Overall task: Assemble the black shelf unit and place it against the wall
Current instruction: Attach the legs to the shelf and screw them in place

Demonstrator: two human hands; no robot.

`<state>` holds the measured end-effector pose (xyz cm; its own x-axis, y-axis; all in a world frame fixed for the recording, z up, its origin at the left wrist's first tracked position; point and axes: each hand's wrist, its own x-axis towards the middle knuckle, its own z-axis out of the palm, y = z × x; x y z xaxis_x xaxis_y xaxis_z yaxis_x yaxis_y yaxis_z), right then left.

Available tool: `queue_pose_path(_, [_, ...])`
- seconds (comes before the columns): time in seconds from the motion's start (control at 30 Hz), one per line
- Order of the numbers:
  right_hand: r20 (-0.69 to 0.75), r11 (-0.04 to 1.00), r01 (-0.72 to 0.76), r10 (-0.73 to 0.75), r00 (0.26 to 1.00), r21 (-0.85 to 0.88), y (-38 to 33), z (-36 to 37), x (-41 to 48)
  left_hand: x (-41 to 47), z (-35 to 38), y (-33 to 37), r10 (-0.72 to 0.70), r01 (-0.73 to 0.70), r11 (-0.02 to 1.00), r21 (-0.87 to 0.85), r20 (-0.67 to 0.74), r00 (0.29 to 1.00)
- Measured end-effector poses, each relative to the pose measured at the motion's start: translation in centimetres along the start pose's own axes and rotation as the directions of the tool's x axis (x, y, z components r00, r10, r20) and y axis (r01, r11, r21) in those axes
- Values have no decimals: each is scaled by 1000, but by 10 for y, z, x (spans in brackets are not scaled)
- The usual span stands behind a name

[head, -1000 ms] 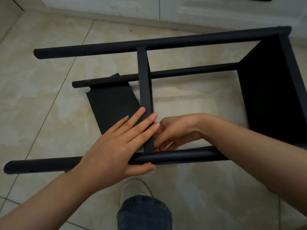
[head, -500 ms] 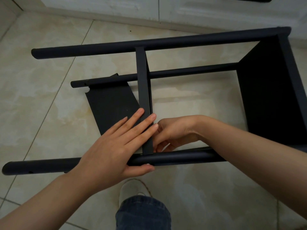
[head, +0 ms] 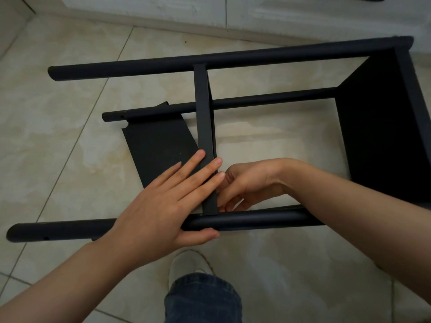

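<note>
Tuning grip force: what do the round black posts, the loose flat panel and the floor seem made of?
Near post: likely painted metal tube, satin black; soft highlight along it, drilled hole near its end.
Loose panel: thin matte black sheet, metal or coated board; no sheen, notched corner.
Floor: glazed beige tile; grout lines, faint gloss.
</note>
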<state>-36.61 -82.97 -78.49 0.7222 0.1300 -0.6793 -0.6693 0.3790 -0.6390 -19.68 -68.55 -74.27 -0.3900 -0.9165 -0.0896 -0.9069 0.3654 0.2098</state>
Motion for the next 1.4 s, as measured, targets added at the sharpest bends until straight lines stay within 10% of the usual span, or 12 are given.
queue_pose_path(1.4, [-40,999,22,-23,999,-24,1,6,4,-2,3,-1,4,-4,1000,4,-10,1000])
